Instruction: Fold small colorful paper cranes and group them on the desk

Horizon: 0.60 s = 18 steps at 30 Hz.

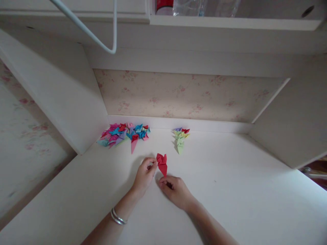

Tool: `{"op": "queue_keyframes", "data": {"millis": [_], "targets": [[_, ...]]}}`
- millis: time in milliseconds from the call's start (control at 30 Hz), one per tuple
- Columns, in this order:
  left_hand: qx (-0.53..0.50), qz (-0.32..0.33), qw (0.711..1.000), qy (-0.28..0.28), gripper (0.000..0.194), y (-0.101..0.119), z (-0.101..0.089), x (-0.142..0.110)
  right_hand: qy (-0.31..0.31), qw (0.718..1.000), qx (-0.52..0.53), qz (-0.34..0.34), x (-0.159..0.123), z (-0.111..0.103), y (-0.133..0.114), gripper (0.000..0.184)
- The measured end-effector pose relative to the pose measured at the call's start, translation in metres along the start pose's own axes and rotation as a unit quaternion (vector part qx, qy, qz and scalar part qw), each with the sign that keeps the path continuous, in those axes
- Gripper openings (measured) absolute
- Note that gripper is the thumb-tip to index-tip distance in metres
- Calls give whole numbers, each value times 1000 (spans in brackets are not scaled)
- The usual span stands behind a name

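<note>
A red origami piece (161, 164), with folded points at its top and a long tapered lower end, is held over the white desk. Thumb and fingertips of my left hand (146, 174) pinch its left edge. At its bottom tip, the curled fingers of my right hand (175, 191) are closed on the paper; the exact contact is partly hidden by the fingers.
A pile of colourful origami pieces (114, 134) lies at the desk's back left. A smaller group of pale green, yellow, purple and red ones (180, 137) sits back centre. Side panels and a shelf (230, 23) enclose the white desk (242, 190). A white bent rod (112, 51) hangs overhead.
</note>
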<state>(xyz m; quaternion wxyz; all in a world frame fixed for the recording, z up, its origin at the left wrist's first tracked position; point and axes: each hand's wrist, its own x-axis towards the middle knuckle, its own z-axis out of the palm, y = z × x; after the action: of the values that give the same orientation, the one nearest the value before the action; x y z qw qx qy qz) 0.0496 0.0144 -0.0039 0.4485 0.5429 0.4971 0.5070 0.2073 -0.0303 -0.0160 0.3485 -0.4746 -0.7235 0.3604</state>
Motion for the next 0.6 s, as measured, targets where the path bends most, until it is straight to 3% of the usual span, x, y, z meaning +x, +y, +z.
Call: {"op": "queue_keyframes", "data": {"millis": [233,600], "targets": [[-15,-44,998,-46,42,-4,4,-2,-16,999,-37,-28,-2,-5,-8,19],[12,-21,996,-83,36,-12,11,-7,-21,995,-76,-54,-3,-7,-6,16]]}}
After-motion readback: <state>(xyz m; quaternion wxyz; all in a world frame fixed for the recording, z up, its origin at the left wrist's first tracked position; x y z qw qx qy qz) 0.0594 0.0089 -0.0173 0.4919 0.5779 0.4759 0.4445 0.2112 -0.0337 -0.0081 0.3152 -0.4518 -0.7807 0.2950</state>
